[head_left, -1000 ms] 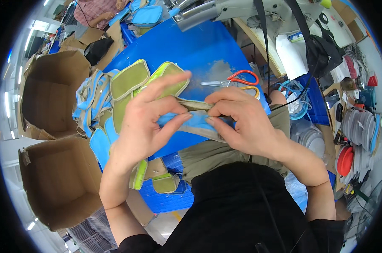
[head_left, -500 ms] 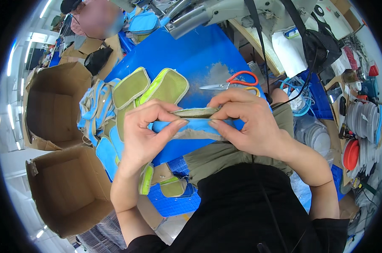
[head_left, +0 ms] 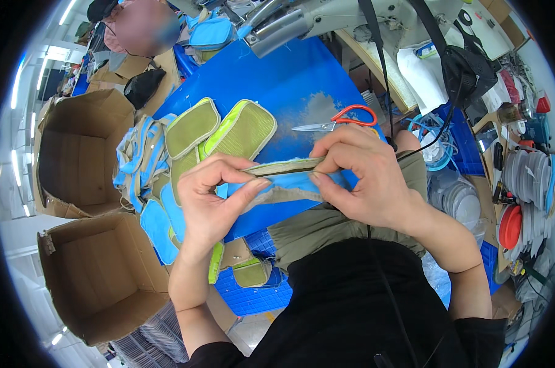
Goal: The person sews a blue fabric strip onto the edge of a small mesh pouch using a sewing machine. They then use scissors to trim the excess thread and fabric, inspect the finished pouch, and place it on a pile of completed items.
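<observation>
Between my two hands stretches a blue fabric pouch (head_left: 287,181) with greyish-beige edges, held over the blue worktable (head_left: 308,67). My left hand (head_left: 211,193) pinches its left end between thumb and fingers. The right end sits in the pinch of my right hand (head_left: 368,178). A dark narrow gap shows between the pouch's upper edge and its blue face. Just beyond my right hand lie red-handled scissors (head_left: 339,121). Beyond my left hand rest a green mesh piece (head_left: 193,129) and another with a bright lime border (head_left: 242,130).
Striped blue-and-beige fabric (head_left: 139,150) is heaped at the table's left edge, beside an upper cardboard box (head_left: 84,153) and a lower one (head_left: 99,276). A sewing machine (head_left: 326,18) stands at the far side. A black bag (head_left: 467,70) hangs at the right.
My right hand has shifted slightly and its fingers have curled differently. The pouch's upper edge now tilts up toward the right, with a dark gap showing below it.
</observation>
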Demonstrator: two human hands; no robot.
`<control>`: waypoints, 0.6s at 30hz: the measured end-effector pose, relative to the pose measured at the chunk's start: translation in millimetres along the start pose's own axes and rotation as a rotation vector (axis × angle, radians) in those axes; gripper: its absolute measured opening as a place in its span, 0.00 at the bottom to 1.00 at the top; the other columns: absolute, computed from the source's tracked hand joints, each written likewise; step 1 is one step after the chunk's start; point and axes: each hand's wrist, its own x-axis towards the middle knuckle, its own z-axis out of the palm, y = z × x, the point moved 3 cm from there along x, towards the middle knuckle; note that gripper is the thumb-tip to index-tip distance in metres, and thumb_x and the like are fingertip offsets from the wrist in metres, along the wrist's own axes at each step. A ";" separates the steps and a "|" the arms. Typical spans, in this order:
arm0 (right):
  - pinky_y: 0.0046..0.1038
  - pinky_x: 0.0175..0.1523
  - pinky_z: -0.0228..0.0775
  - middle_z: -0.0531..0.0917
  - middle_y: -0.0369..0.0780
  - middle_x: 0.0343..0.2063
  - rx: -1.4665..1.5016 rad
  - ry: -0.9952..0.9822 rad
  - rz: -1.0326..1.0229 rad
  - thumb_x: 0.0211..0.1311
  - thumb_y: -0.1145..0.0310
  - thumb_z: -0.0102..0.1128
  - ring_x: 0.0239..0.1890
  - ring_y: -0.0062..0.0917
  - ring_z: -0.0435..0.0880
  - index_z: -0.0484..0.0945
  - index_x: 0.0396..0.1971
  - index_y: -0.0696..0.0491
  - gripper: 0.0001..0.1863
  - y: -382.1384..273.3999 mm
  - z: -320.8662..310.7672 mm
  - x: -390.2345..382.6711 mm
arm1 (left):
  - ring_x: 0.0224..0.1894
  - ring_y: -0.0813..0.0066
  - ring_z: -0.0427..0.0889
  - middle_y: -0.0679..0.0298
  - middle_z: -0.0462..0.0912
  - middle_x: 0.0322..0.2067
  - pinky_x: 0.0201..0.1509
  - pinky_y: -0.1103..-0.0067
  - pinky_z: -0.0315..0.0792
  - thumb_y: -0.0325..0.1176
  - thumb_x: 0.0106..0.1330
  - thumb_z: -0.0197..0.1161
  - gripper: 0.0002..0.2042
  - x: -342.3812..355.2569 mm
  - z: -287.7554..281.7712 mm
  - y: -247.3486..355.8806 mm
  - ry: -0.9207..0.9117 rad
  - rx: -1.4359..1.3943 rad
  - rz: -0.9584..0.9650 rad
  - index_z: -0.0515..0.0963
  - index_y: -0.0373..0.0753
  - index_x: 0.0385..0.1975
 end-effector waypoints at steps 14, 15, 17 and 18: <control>0.35 0.37 0.70 0.80 0.40 0.30 0.094 -0.018 0.028 0.49 0.77 0.70 0.33 0.36 0.80 0.71 0.20 0.55 0.12 -5.2 0.4 0.4 | 0.33 0.76 0.86 0.60 0.87 0.28 0.38 0.80 0.76 0.22 0.49 0.82 0.13 -8.4 -0.5 1.2 0.081 0.021 0.064 0.79 0.36 0.19; 0.35 0.37 0.70 0.79 0.40 0.29 0.097 -0.017 0.026 0.49 0.77 0.70 0.32 0.36 0.80 0.71 0.20 0.55 0.12 -5.6 0.5 0.3 | 0.32 0.76 0.86 0.60 0.87 0.28 0.38 0.81 0.76 0.22 0.49 0.82 0.13 -9.3 -0.4 2.1 0.083 0.022 0.069 0.78 0.36 0.19; 0.35 0.36 0.69 0.79 0.40 0.29 0.102 -0.006 0.023 0.49 0.77 0.70 0.32 0.36 0.79 0.70 0.20 0.55 0.13 -7.3 0.2 -0.5 | 0.32 0.76 0.86 0.60 0.87 0.28 0.37 0.81 0.76 0.22 0.49 0.82 0.14 -10.6 -0.5 4.9 0.089 0.025 0.079 0.78 0.36 0.19; 0.35 0.36 0.69 0.79 0.40 0.29 0.105 -0.001 0.022 0.49 0.77 0.70 0.31 0.36 0.79 0.69 0.20 0.55 0.14 -8.8 -0.2 -0.7 | 0.32 0.76 0.86 0.60 0.87 0.28 0.37 0.81 0.76 0.22 0.49 0.82 0.14 -11.2 -1.1 7.2 0.092 0.028 0.084 0.78 0.36 0.19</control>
